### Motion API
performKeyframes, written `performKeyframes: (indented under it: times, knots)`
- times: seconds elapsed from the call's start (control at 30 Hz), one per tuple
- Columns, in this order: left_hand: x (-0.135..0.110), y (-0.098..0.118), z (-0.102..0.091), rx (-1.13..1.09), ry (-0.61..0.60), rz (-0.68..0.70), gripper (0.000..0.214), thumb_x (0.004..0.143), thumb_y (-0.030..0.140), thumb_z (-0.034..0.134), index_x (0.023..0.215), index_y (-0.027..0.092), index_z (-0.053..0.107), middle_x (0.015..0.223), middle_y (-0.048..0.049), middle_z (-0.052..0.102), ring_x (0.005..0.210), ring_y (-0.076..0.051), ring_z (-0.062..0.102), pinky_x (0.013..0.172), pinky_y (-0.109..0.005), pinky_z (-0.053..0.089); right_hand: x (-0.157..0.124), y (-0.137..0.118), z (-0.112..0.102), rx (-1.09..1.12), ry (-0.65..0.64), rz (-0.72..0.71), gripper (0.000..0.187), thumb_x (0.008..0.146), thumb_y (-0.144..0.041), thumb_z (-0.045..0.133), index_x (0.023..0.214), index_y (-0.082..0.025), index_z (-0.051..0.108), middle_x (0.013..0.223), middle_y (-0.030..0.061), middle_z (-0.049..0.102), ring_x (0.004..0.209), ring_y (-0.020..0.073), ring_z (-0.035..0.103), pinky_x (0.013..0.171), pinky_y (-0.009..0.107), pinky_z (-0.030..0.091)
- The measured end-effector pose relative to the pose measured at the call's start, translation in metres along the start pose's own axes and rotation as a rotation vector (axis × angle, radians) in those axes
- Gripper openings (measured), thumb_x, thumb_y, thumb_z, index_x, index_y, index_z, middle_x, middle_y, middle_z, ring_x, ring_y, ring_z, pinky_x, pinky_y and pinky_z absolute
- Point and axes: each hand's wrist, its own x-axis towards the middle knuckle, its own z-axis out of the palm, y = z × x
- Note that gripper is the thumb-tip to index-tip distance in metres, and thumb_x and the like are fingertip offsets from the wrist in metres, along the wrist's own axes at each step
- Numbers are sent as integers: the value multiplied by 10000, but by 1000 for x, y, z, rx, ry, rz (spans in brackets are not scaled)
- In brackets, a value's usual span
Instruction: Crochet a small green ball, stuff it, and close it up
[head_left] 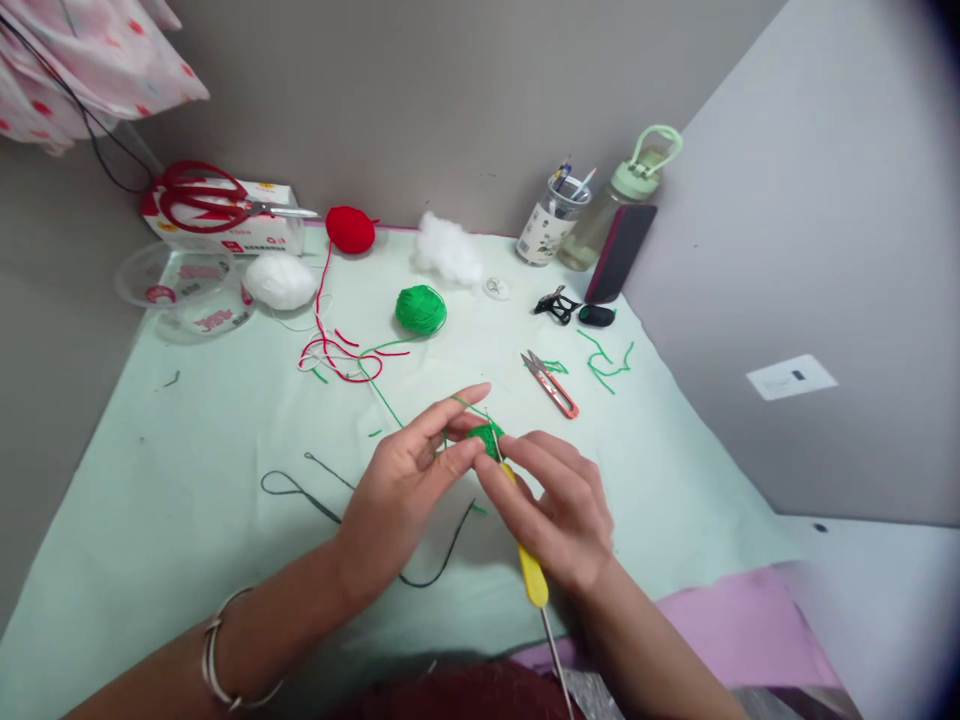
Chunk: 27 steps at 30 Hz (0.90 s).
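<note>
My left hand (409,475) pinches a small green crochet piece (487,440) between thumb and fingers, its index finger stretched out with green yarn over it. My right hand (559,500) is closed around a crochet hook with a yellow handle (532,575). The hook's thin metal tip meets the green piece, and a metal shaft sticks out of the handle's lower end. From my left hand the green strand runs back to a green yarn ball (421,311). How the hook sits in the stitches is too small to tell.
Orange-handled thread snips (553,385) lie beyond my right hand, near green yarn scraps (604,362). Farther back are a red yarn ball (350,230), white yarn (281,281), white stuffing (448,250), red scissors (202,200), a pencil cup (547,230) and a bottle (592,232). A dark cord (300,490) lies by my left wrist.
</note>
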Motion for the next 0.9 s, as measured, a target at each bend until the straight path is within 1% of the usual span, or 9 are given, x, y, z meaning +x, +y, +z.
performKeyframes:
  times: [0.07,0.17,0.27,0.37,0.57,0.67,0.73,0.8,0.9]
  knots:
    - [1,1,0,-201,-72,-141,433,887,347,789,1310,267,738,1020,-21,643,963,-153,602,913,-282,502,0,2,-1,59,6,-17,293,883,-41,727,1099,-233,776,1020,78,785,914,209,744,723,317,661]
    - [5,2,-3,-326,-167,-254,490,840,321,833,1315,249,734,1016,-32,650,964,-154,596,892,-282,489,3,6,-1,336,48,147,270,963,-59,627,1151,-195,765,1049,101,787,954,209,745,747,342,654]
    - [10,2,-10,-279,-192,-241,538,796,282,860,1318,266,735,994,-17,630,917,-140,580,866,-281,475,6,10,-1,668,91,381,291,995,-82,585,1166,-233,766,1003,72,802,910,202,755,743,359,642]
    - [14,2,-17,-171,-198,-173,498,796,246,843,1285,283,758,974,-5,587,864,-126,551,825,-279,465,8,15,-4,836,86,567,240,985,-126,625,1105,-253,790,944,53,809,853,204,754,735,369,636]
    - [17,2,-23,-23,-262,-94,468,818,210,800,1273,315,762,981,-1,561,883,-132,523,785,-264,462,12,23,-4,1192,46,922,156,980,-296,671,919,-227,798,797,33,763,604,151,687,563,305,588]
    - [16,-2,-18,-36,-203,-82,534,824,224,808,1344,302,714,1014,-7,605,941,-148,552,841,-280,478,11,16,2,1075,16,854,160,999,-289,644,957,-261,795,815,25,744,658,151,684,578,296,576]
    - [14,-6,-14,-75,-170,-86,547,839,248,814,1371,293,692,1030,-11,642,1000,-160,583,913,-295,481,6,7,6,727,20,673,191,974,-198,666,1042,-308,807,889,33,747,769,172,703,637,311,586]
    - [13,-8,-10,-138,-161,-119,505,852,271,814,1346,282,708,1047,-15,668,1031,-164,600,954,-297,476,1,-1,8,379,44,477,352,922,-108,703,1140,-367,800,962,37,751,856,194,711,680,328,590]
    - [12,-8,-7,-250,-207,-210,441,859,288,794,1296,258,745,1067,-32,690,1012,-167,610,941,-302,484,-3,-4,9,360,83,405,429,917,-93,700,1215,-393,772,1012,34,749,889,198,707,685,332,587]
